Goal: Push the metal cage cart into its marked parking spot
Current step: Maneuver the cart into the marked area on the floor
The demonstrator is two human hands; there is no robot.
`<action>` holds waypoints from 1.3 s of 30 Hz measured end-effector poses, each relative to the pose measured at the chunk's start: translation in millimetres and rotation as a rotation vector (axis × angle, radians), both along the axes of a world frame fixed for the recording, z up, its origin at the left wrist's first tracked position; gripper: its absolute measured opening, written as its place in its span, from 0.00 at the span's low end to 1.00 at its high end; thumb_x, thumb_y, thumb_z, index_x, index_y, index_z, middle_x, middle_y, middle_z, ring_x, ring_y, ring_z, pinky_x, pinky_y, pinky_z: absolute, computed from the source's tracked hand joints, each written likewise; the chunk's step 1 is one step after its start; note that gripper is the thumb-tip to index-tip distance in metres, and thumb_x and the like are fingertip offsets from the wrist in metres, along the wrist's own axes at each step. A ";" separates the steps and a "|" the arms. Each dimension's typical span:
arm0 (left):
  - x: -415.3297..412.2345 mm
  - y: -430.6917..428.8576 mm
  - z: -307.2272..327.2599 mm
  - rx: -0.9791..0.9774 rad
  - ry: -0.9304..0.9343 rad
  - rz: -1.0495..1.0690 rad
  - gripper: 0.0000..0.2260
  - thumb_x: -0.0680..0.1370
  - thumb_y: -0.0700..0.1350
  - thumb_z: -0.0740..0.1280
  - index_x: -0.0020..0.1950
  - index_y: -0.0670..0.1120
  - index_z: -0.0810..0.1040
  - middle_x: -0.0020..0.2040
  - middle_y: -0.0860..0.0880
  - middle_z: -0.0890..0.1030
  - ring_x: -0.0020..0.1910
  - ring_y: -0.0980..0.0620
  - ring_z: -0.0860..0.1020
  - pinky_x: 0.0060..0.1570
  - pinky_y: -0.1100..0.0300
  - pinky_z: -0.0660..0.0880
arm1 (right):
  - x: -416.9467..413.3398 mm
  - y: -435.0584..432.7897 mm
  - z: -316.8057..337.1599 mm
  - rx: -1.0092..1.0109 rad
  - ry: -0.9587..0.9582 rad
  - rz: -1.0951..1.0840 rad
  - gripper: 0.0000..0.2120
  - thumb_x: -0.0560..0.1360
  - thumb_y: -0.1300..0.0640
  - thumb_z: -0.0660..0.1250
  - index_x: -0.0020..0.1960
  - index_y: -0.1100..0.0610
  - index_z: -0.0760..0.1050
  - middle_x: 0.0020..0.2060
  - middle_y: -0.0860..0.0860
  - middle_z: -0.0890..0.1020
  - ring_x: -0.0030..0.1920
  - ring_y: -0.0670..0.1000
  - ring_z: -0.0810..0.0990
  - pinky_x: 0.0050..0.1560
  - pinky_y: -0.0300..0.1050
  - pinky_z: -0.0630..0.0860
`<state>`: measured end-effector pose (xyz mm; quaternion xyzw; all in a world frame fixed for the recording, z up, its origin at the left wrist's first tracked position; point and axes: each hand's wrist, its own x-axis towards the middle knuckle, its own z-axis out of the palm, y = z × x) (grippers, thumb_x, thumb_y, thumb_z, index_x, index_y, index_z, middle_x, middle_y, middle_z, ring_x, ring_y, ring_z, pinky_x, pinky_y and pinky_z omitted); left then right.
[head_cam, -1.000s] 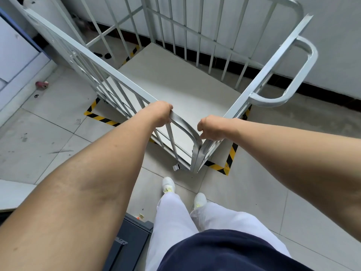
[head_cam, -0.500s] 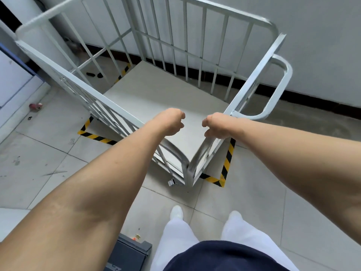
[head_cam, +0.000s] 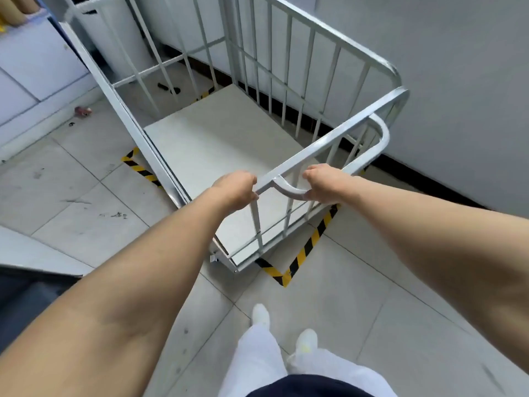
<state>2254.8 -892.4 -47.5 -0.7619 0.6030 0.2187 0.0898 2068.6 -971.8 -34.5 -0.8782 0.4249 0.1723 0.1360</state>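
Observation:
A silver metal cage cart (head_cam: 286, 53) with barred sides and a pale flat deck stands against the white wall. Its base sits over a parking spot marked by yellow-and-black striped tape (head_cam: 303, 253); tape corners show at the near right and at the left (head_cam: 140, 170). My left hand (head_cam: 236, 189) is closed around the near end of the cart's top rail. My right hand (head_cam: 323, 181) is closed on the curved push handle (head_cam: 383, 136) beside it. The cart's near corner reaches slightly past the tape.
A white wall (head_cam: 458, 81) with a dark skirting runs along the right. White cabinets (head_cam: 34, 61) stand at the left, with a small red object (head_cam: 83, 111) on the floor. A dark box (head_cam: 25, 299) lies at my lower left. My feet (head_cam: 286, 330) stand on grey tiles.
The cart has swung round so that its handle end faces me. My hands left the corner of the frame and now grip the top rail and the push handle. I stepped back slightly.

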 end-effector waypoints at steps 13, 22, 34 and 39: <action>-61.6 -14.9 -21.5 -0.029 -0.051 0.289 0.22 0.80 0.54 0.61 0.68 0.41 0.70 0.66 0.41 0.72 0.66 0.41 0.71 0.62 0.48 0.69 | -53.9 -45.3 -24.1 0.042 0.028 0.092 0.17 0.77 0.50 0.62 0.60 0.59 0.75 0.57 0.55 0.78 0.60 0.56 0.74 0.62 0.51 0.73; -127.5 -39.0 -43.8 -0.120 0.004 0.404 0.31 0.74 0.65 0.63 0.67 0.43 0.71 0.70 0.41 0.66 0.73 0.42 0.62 0.71 0.49 0.62 | -83.4 -90.1 -43.5 0.024 -0.065 0.245 0.15 0.78 0.47 0.62 0.53 0.58 0.75 0.50 0.54 0.78 0.52 0.55 0.76 0.53 0.50 0.76; -134.0 -54.7 -42.3 -0.084 -0.045 0.474 0.27 0.72 0.64 0.67 0.59 0.44 0.79 0.65 0.40 0.70 0.70 0.42 0.65 0.66 0.48 0.67 | -78.5 -102.5 -57.2 -0.087 -0.084 0.268 0.07 0.77 0.57 0.63 0.51 0.56 0.79 0.46 0.55 0.82 0.47 0.57 0.80 0.48 0.49 0.79; -136.9 -51.1 -45.4 -0.110 -0.038 0.475 0.26 0.71 0.64 0.68 0.57 0.45 0.80 0.64 0.41 0.71 0.69 0.43 0.65 0.66 0.48 0.68 | -79.4 -99.9 -56.9 -0.075 -0.082 0.237 0.08 0.77 0.59 0.63 0.51 0.56 0.80 0.46 0.56 0.82 0.46 0.58 0.80 0.45 0.47 0.77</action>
